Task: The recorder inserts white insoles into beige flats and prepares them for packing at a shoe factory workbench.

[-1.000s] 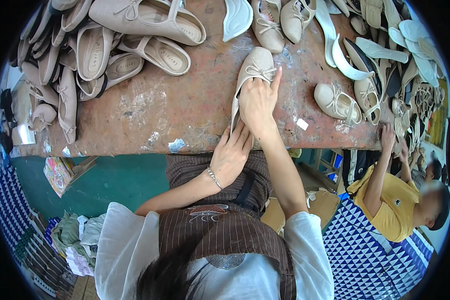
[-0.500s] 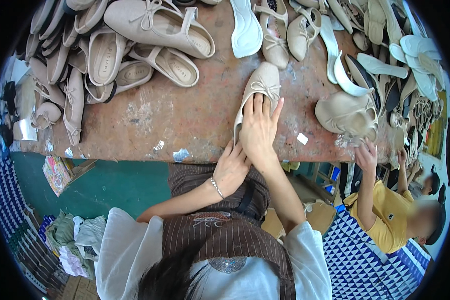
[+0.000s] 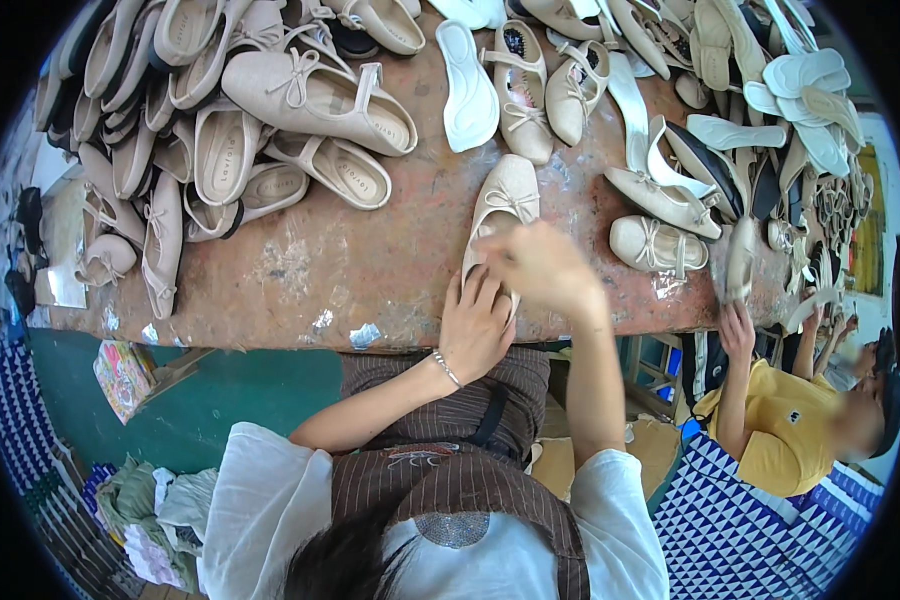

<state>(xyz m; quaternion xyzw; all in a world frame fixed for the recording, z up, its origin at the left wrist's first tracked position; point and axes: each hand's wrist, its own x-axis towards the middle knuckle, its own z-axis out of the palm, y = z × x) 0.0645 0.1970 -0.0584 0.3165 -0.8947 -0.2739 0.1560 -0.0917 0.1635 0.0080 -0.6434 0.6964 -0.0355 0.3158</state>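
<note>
A beige bow-trimmed shoe lies toe away from me near the table's front edge. My left hand grips it at the heel end, fingers curled over the opening. Above the shoe's right side is my right hand, smeared by motion, so its fingers cannot be made out clearly. Part of the shoe's opening is hidden behind both hands. Beyond the toe stand a beige strapped shoe and its bow-trimmed neighbour, with a white insole to their left.
Piled beige shoes fill the worn table's left side. More shoes and white insoles crowd the right, where a strapped shoe lies. A co-worker in a yellow shirt has a hand at a blurred shoe.
My right hand has lifted out of the shoe's opening and is moving. My left hand has shifted onto the heel end. The co-worker's hand is now at a different shoe. The view has shifted slightly.
</note>
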